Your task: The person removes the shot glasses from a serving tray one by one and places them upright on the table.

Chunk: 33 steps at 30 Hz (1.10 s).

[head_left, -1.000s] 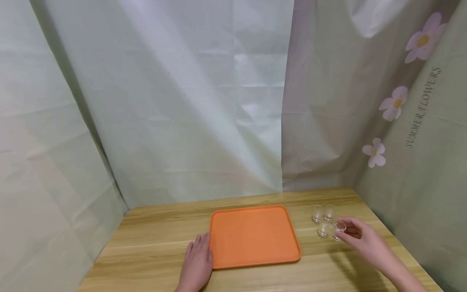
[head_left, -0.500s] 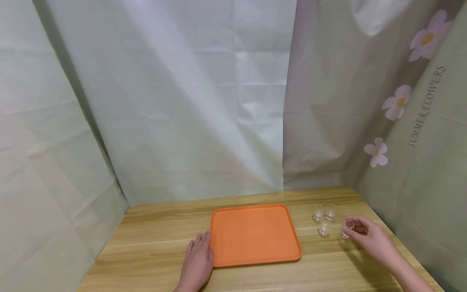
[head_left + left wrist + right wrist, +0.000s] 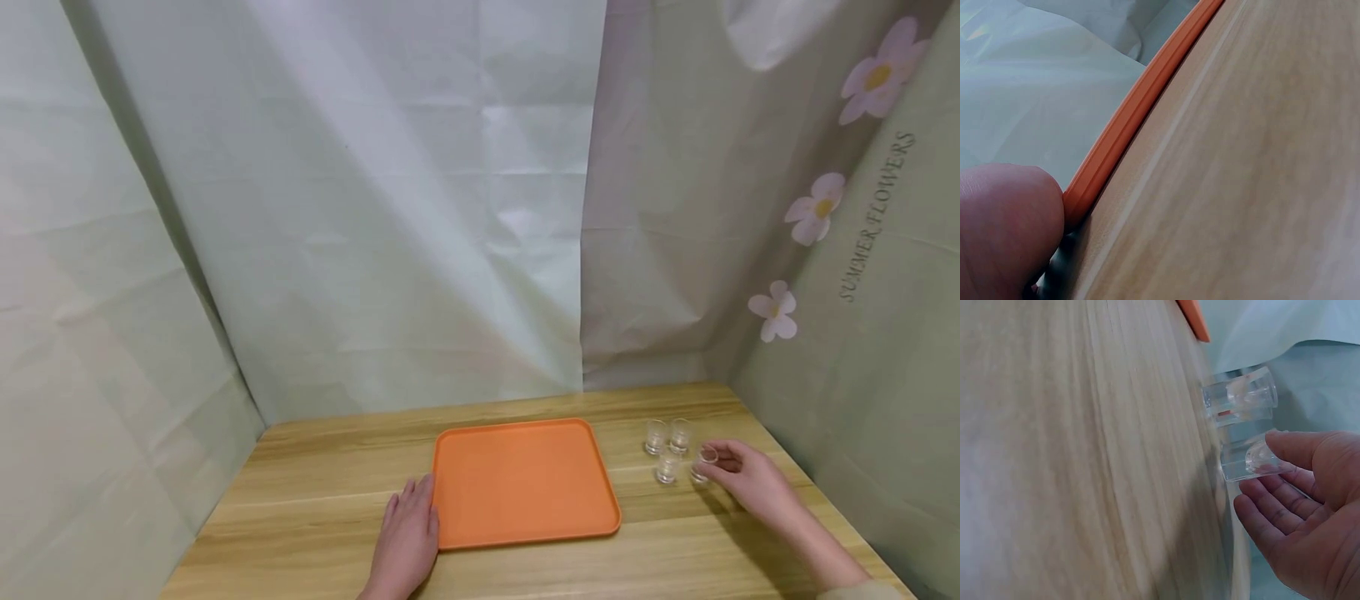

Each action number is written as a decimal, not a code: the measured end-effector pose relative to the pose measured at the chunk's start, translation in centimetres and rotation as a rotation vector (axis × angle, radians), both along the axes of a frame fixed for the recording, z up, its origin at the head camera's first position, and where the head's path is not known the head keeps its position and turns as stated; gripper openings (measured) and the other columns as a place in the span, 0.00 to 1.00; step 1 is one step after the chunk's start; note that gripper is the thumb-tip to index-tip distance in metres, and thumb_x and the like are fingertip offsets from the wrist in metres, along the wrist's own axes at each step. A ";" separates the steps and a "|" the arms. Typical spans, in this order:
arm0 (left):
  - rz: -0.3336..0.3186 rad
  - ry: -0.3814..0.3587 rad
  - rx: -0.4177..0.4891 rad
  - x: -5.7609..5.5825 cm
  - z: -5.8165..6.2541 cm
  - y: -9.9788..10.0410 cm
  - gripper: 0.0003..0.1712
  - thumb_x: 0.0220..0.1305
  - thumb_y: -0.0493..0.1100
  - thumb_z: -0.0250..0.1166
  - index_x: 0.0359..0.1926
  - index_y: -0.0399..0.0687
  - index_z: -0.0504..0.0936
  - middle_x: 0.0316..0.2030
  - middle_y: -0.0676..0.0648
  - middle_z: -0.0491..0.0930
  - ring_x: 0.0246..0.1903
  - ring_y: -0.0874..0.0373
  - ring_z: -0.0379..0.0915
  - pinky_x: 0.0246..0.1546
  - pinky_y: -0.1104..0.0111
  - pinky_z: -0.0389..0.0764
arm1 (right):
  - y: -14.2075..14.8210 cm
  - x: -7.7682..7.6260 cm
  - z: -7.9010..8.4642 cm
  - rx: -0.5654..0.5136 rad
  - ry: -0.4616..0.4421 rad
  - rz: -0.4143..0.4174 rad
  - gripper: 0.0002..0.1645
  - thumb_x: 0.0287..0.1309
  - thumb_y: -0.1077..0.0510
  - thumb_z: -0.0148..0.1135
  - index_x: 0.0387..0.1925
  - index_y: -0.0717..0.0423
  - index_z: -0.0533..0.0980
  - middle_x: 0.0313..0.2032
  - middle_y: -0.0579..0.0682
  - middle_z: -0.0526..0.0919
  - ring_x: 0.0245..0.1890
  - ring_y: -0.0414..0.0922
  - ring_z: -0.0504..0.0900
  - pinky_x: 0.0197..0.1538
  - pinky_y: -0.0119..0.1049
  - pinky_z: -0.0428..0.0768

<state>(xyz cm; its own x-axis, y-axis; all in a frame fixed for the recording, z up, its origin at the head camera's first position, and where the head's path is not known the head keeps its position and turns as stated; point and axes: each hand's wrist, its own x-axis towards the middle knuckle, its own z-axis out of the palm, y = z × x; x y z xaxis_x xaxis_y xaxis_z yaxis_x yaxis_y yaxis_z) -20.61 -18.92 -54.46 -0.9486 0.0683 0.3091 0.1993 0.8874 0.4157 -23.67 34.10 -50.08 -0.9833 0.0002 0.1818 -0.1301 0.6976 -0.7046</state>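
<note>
My right hand (image 3: pixel 753 482) pinches a small clear shot glass (image 3: pixel 702 465) between thumb and fingers, at the right of the table. In the right wrist view this glass (image 3: pixel 1250 457) stands with its base right at the wood. Just left of it in the head view is another shot glass (image 3: pixel 667 467), and behind are two more, a left one (image 3: pixel 656 436) and a right one (image 3: pixel 679 436). My left hand (image 3: pixel 407 533) lies with straight fingers along the left edge of the orange tray (image 3: pixel 525 483); its thumb touches the rim (image 3: pixel 1129 112) in the left wrist view.
The wooden table (image 3: pixel 315 492) carries the tray at its middle. Pale curtains (image 3: pixel 412 208) hang close behind and on both sides, the right one (image 3: pixel 870 375) printed with flowers and lettering.
My right hand first shifted the held glass right, away from the others, then slightly back left toward them. The left hand and tray stay in place.
</note>
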 end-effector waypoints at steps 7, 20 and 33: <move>0.001 -0.030 -0.002 0.1 0.0 0.0 0.29 0.80 0.36 0.61 0.76 0.31 0.74 0.73 0.33 0.77 0.77 0.31 0.65 0.79 0.34 0.59 | -0.3 -0.5 -0.4 -0.027 0.006 0.006 0.32 0.73 0.52 0.76 0.64 0.73 0.79 0.52 0.58 0.89 0.49 0.45 0.90 0.48 0.28 0.84; 0.007 -0.049 -0.004 -0.1 0.0 -0.1 0.29 0.80 0.36 0.61 0.77 0.31 0.74 0.73 0.33 0.76 0.77 0.31 0.65 0.80 0.34 0.58 | -0.7 -1.0 -0.8 -0.065 0.028 0.015 0.30 0.72 0.57 0.75 0.64 0.75 0.77 0.51 0.60 0.89 0.48 0.46 0.90 0.47 0.27 0.85; 0.004 -0.023 0.008 -0.2 -0.1 -0.4 0.29 0.80 0.36 0.61 0.76 0.31 0.74 0.73 0.32 0.77 0.76 0.30 0.66 0.79 0.34 0.59 | -1.3 -0.4 -0.6 -0.035 0.064 0.026 0.40 0.73 0.54 0.75 0.71 0.77 0.70 0.63 0.76 0.81 0.62 0.71 0.84 0.61 0.55 0.87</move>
